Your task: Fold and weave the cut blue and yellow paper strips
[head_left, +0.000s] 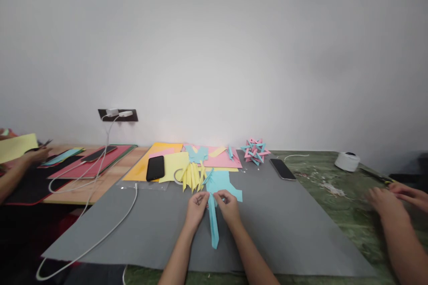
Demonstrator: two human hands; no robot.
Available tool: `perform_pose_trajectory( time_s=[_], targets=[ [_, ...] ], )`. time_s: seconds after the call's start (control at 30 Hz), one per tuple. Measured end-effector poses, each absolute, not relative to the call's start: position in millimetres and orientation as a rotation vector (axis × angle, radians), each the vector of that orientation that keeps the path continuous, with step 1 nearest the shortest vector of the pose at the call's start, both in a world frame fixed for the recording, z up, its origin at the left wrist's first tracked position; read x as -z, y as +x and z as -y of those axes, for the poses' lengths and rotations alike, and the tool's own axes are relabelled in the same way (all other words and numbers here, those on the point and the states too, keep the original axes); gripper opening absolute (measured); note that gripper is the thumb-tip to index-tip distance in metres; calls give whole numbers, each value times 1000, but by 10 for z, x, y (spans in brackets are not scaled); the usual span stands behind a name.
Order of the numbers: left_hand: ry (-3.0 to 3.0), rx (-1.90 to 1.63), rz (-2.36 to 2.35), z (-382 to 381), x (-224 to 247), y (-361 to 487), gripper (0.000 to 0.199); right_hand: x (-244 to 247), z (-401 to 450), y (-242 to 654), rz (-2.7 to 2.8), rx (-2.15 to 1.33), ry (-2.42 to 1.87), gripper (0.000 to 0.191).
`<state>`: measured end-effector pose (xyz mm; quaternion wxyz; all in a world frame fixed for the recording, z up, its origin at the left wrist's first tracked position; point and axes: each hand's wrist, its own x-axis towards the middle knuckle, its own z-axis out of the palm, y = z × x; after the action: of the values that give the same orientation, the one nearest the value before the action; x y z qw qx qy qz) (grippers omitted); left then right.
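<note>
My left hand point(198, 207) and my right hand point(227, 205) meet near the middle of the grey sheet. Between them they pinch the upper end of a folded blue paper strip point(213, 227), whose pointed lower end hangs toward me. Just beyond my hands lie blue paper pieces point(222, 181) and a small folded blue piece point(207, 177). To their left stands a group of folded yellow paper strips point(191, 177). The exact fold under my fingertips is too small to make out.
A grey sheet point(150, 231) covers the table. Around it are a black phone point(155, 168), another phone point(282, 169), a pink-and-blue paper star ball point(256, 151) and a white cable point(123, 220). Co-workers' hands point(35, 156) show at left and right, with a white thread spool point(347, 161) at right.
</note>
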<state>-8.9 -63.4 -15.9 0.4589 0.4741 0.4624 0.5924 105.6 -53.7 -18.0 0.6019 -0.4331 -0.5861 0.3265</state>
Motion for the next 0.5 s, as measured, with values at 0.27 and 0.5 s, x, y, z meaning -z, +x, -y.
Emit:
perform_pose_trajectory(
  time_s=[0.27, 0.5],
  targets=[
    [1227, -1445, -1137, 654, 135, -88, 25, 260, 479, 1060, 1376, -914, -993, 18],
    [1254, -1470, -1187, 648, 119, -81, 25, 285, 472, 1055, 1414, -933, -1008, 20]
  ],
)
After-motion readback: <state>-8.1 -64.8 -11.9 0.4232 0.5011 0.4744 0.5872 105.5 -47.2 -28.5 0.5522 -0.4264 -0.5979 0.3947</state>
